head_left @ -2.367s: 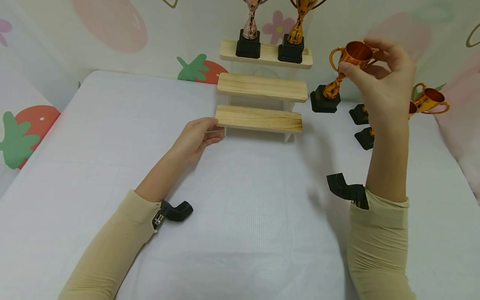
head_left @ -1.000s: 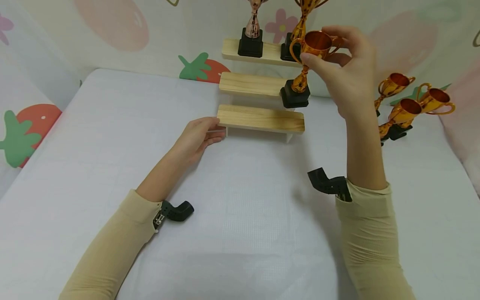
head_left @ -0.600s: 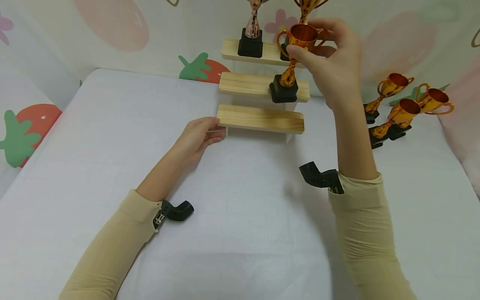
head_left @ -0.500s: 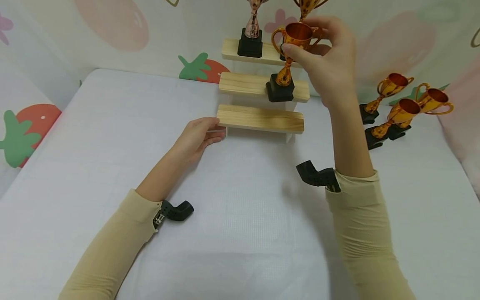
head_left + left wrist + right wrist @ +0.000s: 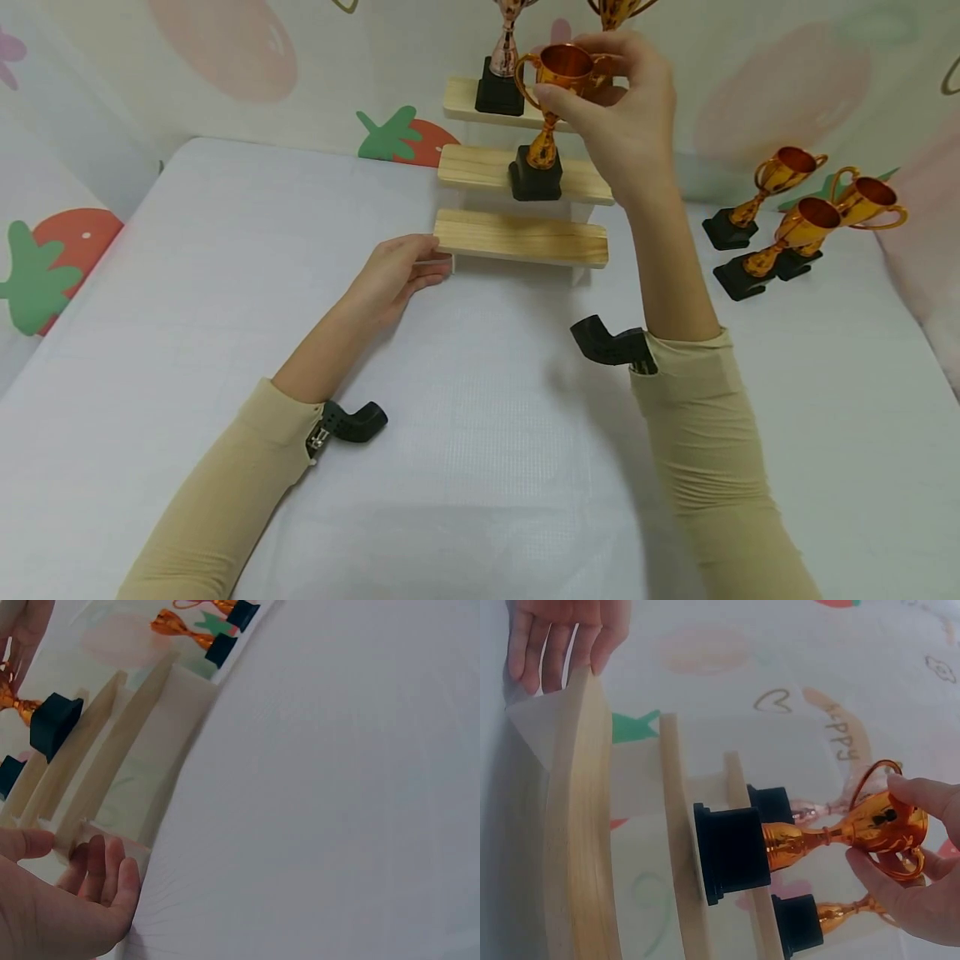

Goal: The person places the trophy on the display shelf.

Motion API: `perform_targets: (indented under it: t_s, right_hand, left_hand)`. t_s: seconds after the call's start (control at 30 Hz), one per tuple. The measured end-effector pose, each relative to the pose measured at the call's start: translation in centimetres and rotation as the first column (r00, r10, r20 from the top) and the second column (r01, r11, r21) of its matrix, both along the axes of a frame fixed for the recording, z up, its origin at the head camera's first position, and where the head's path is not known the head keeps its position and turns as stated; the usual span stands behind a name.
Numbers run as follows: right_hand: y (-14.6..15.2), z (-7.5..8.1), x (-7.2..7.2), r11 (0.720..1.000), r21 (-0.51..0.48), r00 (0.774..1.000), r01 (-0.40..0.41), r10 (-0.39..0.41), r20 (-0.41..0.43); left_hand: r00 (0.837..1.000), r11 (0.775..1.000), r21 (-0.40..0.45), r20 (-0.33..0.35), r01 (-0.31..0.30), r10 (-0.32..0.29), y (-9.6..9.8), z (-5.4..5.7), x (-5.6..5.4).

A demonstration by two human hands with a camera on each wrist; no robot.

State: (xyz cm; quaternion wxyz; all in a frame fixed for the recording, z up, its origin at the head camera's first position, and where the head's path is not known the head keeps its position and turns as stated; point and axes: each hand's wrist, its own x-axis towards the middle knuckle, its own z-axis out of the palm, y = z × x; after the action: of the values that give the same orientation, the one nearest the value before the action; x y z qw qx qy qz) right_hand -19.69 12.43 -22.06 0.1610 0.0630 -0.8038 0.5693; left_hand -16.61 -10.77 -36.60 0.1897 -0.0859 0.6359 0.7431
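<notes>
Right hand (image 5: 632, 112) pinches trophy (image 5: 543, 152) by cup, base at middle tier of shelf (image 5: 521, 237), contact unclear; left hand (image 5: 393, 273) grips shelf's lower left end. Release with base overhanging could topple trophy.

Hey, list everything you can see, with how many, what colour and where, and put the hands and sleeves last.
Table: 1, white-covered, beneath the setup
Printed backdrop: 1, pale with strawberries and flowers, behind the table
Shelf stand: 1, pale wood, three tiers, at the table's back
Held trophy: 1, orange-gold, black base, at the middle tier, contact unclear
Rose-gold trophy: 1, black base, top tier
Gold trophy: 1, black base, top tier
Grouped trophies: 3 visible, orange-gold, right of the stand
Wrist devices: 2, black, at the cuffs
Sleeves: 2, beige, both arms
Left hand: 1, holding the lowest tier's left end
Right hand: 1, gripping the held trophy's cup
</notes>
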Motion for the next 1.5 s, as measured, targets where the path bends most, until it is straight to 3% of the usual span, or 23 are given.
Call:
perform_targets:
  t_s: [0.57,1.5]
  right_hand:
    - [-1.6,-0.1,-1.2,0.995,-0.099,1.0,-0.023,0.023,-0.004]
    - [-3.6,-0.2,-2.4,1.0,0.011,1.0,0.002,-0.002,0.018]
  left_hand:
    - [1.0,1.0,0.006,0.001,-0.002,0.002,0.1,0.1,0.1]
    - [1.0,1.0,-0.012,0.0,0.0,0.0,0.1,0.0,0.1]
